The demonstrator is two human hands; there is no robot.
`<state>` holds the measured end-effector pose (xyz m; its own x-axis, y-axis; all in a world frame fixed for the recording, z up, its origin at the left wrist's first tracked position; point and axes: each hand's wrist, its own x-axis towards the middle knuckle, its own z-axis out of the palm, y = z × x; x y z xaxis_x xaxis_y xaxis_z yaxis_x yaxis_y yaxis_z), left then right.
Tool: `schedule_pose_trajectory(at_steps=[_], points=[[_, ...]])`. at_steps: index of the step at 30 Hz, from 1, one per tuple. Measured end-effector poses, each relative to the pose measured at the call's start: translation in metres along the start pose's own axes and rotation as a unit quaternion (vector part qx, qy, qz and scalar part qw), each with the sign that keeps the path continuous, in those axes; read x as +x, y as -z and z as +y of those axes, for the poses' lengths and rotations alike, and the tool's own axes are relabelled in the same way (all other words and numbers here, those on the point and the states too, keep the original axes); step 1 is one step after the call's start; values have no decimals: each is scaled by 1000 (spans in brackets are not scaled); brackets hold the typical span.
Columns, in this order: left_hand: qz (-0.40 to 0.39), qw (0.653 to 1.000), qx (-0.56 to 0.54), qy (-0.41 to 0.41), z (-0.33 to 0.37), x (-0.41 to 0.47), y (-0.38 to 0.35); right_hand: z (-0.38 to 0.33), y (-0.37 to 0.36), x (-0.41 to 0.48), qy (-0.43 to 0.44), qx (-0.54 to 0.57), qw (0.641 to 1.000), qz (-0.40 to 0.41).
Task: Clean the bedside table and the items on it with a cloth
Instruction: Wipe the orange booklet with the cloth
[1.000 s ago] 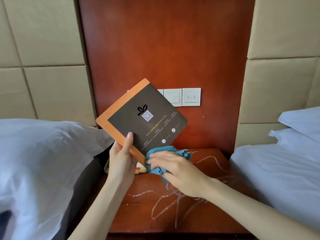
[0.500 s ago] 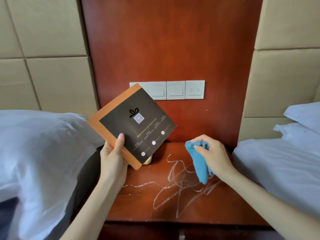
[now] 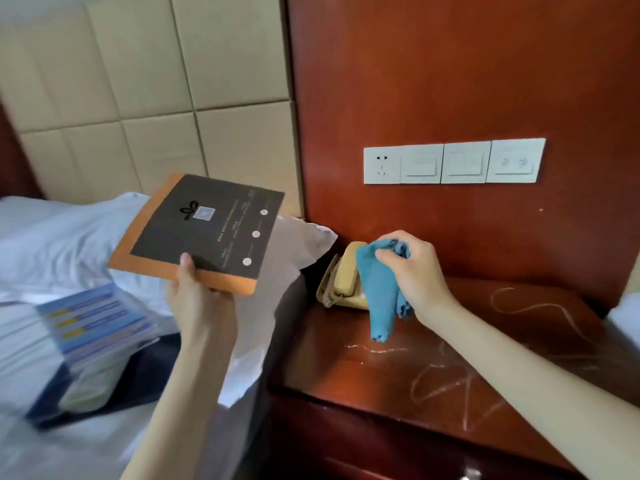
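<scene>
Left grip: flat matte card | right grip: bunched blue cloth

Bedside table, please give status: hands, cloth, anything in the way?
Left hand holds card over bed. Right hand grips cloth, hanging over table. Phone at back left corner, white scribbles on top.

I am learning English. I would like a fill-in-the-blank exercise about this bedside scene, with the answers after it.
The right hand grips a ____ cloth.
The left hand holds a dark card with an ____ border.
The wall above the bedside table has ____ white panels in a row.
A beige ____ stands behind the cloth.
Missing words: blue; orange; four; telephone.
</scene>
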<state>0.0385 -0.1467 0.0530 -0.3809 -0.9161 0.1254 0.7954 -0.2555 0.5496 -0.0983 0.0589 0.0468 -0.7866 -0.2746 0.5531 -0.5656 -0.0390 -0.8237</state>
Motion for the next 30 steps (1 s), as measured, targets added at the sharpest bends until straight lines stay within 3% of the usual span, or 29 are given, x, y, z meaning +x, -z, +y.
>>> schedule_pose_trajectory(at_steps=[5, 11, 15, 19, 26, 30], points=[[86, 990, -61, -89, 46, 45, 16, -14, -54, 8, 10, 20, 999, -34], [146, 987, 34, -58, 69, 81, 48, -21, -100, 14, 29, 23, 997, -72], [81, 986, 143, 32, 68, 81, 69, -23, -120, 10, 49, 32, 993, -102], [7, 977, 171, 128, 60, 74, 80, -19, -126, 7, 59, 28, 991, -116], [79, 992, -40, 93, 66, 73, 78, -11, -118, 8, 42, 6, 993, -106], [86, 993, 9, 85, 68, 70, 81, -8, -117, 6, 39, 1, 994, -106]])
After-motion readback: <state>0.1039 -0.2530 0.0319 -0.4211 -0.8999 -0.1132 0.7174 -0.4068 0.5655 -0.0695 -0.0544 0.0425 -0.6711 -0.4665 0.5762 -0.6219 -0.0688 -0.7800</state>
